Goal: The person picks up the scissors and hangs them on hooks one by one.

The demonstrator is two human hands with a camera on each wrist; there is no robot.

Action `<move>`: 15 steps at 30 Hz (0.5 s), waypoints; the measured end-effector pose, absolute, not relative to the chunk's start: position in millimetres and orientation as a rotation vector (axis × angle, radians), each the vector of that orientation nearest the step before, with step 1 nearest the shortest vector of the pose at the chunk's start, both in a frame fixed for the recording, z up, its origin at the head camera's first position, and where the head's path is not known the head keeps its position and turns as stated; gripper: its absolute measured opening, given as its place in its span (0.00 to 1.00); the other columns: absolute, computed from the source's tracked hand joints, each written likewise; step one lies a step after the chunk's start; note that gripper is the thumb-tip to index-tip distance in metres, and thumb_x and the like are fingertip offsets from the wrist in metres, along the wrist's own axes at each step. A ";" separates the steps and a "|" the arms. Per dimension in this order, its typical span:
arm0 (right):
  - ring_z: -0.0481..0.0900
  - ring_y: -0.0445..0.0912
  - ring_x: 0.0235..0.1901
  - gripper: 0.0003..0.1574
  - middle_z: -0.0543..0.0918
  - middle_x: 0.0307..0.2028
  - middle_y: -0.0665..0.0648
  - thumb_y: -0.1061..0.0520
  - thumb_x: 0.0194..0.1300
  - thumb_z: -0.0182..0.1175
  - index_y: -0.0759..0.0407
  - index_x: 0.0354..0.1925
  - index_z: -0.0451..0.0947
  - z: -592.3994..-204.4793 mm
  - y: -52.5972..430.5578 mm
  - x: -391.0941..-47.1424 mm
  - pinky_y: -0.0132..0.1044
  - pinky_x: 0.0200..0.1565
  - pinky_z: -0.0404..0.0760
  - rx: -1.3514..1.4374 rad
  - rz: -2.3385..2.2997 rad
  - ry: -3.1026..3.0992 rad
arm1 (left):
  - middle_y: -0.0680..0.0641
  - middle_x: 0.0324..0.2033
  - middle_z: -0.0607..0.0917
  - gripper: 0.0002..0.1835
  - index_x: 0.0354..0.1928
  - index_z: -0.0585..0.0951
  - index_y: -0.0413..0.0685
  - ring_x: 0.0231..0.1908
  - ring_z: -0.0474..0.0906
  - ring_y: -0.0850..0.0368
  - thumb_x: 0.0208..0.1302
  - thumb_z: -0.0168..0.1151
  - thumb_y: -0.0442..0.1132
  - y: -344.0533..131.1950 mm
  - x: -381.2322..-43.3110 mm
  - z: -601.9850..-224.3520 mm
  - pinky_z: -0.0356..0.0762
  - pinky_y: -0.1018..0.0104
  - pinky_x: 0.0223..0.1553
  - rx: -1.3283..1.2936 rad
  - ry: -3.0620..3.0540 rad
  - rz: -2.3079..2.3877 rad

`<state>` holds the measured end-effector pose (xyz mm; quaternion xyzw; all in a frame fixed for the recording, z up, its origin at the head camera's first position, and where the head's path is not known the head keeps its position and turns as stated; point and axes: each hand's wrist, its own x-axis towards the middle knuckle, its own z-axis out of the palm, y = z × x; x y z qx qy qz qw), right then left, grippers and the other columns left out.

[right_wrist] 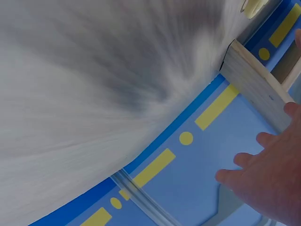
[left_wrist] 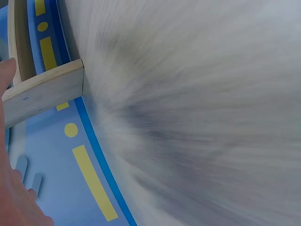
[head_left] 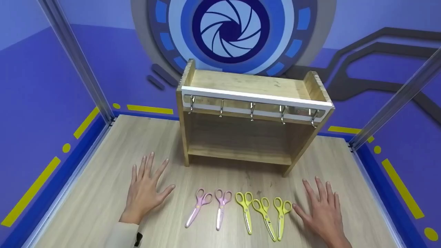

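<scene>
While both hands lie flat on the pale wooden tabletop (head_left: 103,193), nothing is gripped.
Left hand (head_left: 146,191): fingers spread and straight, palm down, left of the scissors.
Right hand (head_left: 322,210): fingers straight, palm down; thumb just beside the rightmost yellow-green plastic scissors (head_left: 281,215) (contact is hard to judge).
Scissors row: two pink plastic scissors (head_left: 198,206), then three yellow-green, between the hands.
Behind: an open light-wood shelf unit (head_left: 248,120) with a white rail of metal hooks (head_left: 252,111).
Wrist views: blurred, probably showing tabletop.
</scene>
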<state>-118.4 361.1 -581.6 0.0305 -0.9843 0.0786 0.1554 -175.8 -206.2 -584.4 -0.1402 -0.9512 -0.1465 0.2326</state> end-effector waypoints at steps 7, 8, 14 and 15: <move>0.55 0.74 0.71 0.58 0.60 0.74 0.69 0.32 0.56 0.73 0.45 0.77 0.61 -577.3 354.7 -120.6 0.76 0.64 0.60 0.144 0.217 -2.855 | 0.34 0.78 0.57 0.48 0.79 0.64 0.59 0.76 0.53 0.30 0.59 0.73 0.59 -199.0 -184.6 -578.5 0.50 0.25 0.70 -0.387 -2.605 -0.516; 0.55 0.74 0.71 0.58 0.60 0.74 0.69 0.32 0.57 0.73 0.45 0.78 0.60 -575.8 352.9 -121.0 0.77 0.64 0.60 0.139 0.216 -2.882 | 0.33 0.78 0.57 0.48 0.79 0.64 0.57 0.75 0.53 0.30 0.59 0.74 0.58 -197.2 -186.8 -577.3 0.51 0.25 0.70 -0.388 -2.600 -0.537; 0.61 0.74 0.68 0.52 0.61 0.73 0.71 0.34 0.61 0.70 0.49 0.76 0.65 -563.2 339.3 -120.4 0.79 0.58 0.66 0.076 0.287 -3.077 | 0.31 0.77 0.57 0.50 0.80 0.59 0.51 0.74 0.57 0.30 0.62 0.73 0.54 -181.8 -205.1 -569.4 0.59 0.30 0.70 -0.380 -2.572 -0.721; 0.63 0.74 0.67 0.50 0.62 0.73 0.72 0.35 0.62 0.71 0.49 0.75 0.66 -561.3 336.5 -119.6 0.78 0.56 0.69 0.066 0.309 -3.104 | 0.31 0.77 0.56 0.50 0.81 0.58 0.50 0.74 0.58 0.30 0.63 0.73 0.53 -178.9 -208.5 -568.4 0.62 0.31 0.69 -0.377 -2.571 -0.762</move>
